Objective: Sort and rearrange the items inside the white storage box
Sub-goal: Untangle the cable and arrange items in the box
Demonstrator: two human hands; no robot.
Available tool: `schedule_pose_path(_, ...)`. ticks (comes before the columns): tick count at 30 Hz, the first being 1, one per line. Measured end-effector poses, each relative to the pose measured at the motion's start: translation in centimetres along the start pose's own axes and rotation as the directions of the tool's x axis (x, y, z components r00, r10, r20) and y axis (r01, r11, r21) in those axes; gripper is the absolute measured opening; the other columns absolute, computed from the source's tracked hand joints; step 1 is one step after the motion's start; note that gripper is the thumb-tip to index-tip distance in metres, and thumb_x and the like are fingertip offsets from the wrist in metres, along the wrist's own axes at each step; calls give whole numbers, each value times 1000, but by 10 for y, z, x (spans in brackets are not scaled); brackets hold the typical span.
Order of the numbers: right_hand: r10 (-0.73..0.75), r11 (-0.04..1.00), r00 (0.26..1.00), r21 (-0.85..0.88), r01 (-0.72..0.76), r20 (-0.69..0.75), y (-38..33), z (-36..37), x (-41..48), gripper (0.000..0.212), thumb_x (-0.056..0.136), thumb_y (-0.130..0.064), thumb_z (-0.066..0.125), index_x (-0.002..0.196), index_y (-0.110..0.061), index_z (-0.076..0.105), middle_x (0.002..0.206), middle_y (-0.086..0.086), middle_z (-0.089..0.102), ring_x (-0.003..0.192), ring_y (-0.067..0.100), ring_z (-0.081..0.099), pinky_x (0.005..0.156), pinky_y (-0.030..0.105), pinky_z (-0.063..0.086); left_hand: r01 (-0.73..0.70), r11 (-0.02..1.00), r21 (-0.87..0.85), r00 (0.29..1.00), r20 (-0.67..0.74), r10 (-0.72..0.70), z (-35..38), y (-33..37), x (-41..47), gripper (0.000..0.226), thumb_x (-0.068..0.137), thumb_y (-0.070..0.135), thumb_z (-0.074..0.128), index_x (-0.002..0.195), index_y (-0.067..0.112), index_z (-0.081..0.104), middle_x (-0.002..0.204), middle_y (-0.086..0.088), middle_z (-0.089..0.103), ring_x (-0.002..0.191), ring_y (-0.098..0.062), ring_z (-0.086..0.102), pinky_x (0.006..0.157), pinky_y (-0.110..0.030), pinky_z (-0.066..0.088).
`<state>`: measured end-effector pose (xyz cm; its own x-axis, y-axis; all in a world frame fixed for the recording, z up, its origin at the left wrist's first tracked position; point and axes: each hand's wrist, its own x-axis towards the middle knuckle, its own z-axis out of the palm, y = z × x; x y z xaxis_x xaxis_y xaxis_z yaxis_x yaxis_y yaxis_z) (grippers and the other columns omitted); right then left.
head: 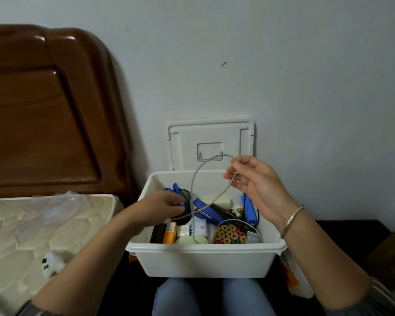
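Box: white plastic storage box (205,261), lid (210,144) raised upright behind.
Cable: thin grey cable (195,179) looped above the box.
Contents: blue stapler (209,212), orange carton (170,232), white plug (195,228), jumbled inside.

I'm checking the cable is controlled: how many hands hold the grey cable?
2. The left hand grips the grey cable low down, over the white storage box at its left; the right hand pinches the raised loop above.

A home bedroom: wooden headboard (43,110), quilted mattress (32,236), plain painted wall (283,65).
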<state>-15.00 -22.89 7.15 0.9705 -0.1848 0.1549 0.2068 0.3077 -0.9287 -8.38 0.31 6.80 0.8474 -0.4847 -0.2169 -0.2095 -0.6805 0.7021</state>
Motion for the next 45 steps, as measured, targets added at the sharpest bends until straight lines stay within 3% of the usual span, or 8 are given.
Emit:
schedule_pose_path(7, -109, 940, 993, -321, 116, 40, -24, 21, 9, 10, 85, -23, 65, 88, -14, 68, 63, -5, 58, 56, 7, 53, 58, 18, 49, -409, 702, -583, 912, -251, 324, 6, 58, 6, 29, 95, 37, 51, 83, 18, 69, 56, 6, 48, 50, -7, 43, 52, -17, 38)
schedule_pose_path(12, -22, 941, 999, -336, 33, 35, -27, -15, 16, 22, 91, -35, 57, 82, -17, 67, 52, -10, 34, 47, 6, 31, 52, 18, 38, -438, 431, -789, 895, -429, 123, -48, 53, 15, 29, 100, 31, 46, 77, 17, 57, 49, 9, 28, 41, -5, 19, 36, -16, 19)
schedule_pose_path(17, -23, 994, 935, -108, -16, -353, -19, -65, 35, 22, 96, -27, 50, 85, -12, 62, 51, -8, 31, 45, 7, 30, 50, 20, 34, -226, 658, -718, 965, -258, 51, -75, 29, 11, 24, 84, 37, 66, 85, 14, 63, 52, 7, 25, 43, -6, 21, 37, -16, 21)
schedule_pose_path(20, -143, 893, 857, -438, -104, -495, -10, -91, 39, 23, 94, -20, 51, 86, -6, 68, 59, -1, 41, 56, 13, 37, 54, 24, 34, -348, 545, -763, 928, -362, 85, -89, 31, 7, 10, 91, 19, 60, 82, 15, 64, 58, 5, 38, 42, -4, 28, 37, -15, 22)
schedule_pose_path(25, -23, 541, 977, -824, -166, -212, -8, -69, 30, 16, 91, -19, 57, 81, -20, 70, 89, -3, 68, 87, 16, 61, 70, 22, 44, -470, 519, -714, 882, -406, 240, -97, 70, 1, 12, 96, 9, 50, 96, 11, 61, 64, 3, 54, 46, -4, 33, 41, -15, 23)
schedule_pose_path(31, -140, 753, 963, -607, 254, 229, -40, 20, 20, 29, 94, -33, 52, 122, -34, 58, 120, -21, 62, 94, -10, 57, 84, 11, 46, -430, 697, -574, 893, -157, 421, -72, 127, 9, 8, 95, 10, 55, 95, 12, 63, 69, 2, 64, 47, -5, 35, 42, -13, 29)
schedule_pose_path(39, -257, 808, 965, -560, 183, -56, -41, 1, 32, 19, 94, -26, 53, 92, -20, 71, 72, 0, 72, 49, 6, 48, 50, 13, 41, -357, 789, -500, 934, -214, 288, -91, 118, 3, 7, 92, 9, 59, 88, 12, 64, 64, 2, 58, 45, -4, 37, 41, -13, 31)
schedule_pose_path(45, 14, 747, 994, -662, 61, 107, -16, -14, 29, 24, 95, -29, 51, 114, -24, 65, 75, 1, 73, 48, 1, 43, 51, 14, 41, -538, 491, -685, 835, -510, 204, -126, 124, -8, 10, 95, 9, 53, 87, 12, 58, 63, 2, 55, 45, -4, 34, 42, -14, 25)
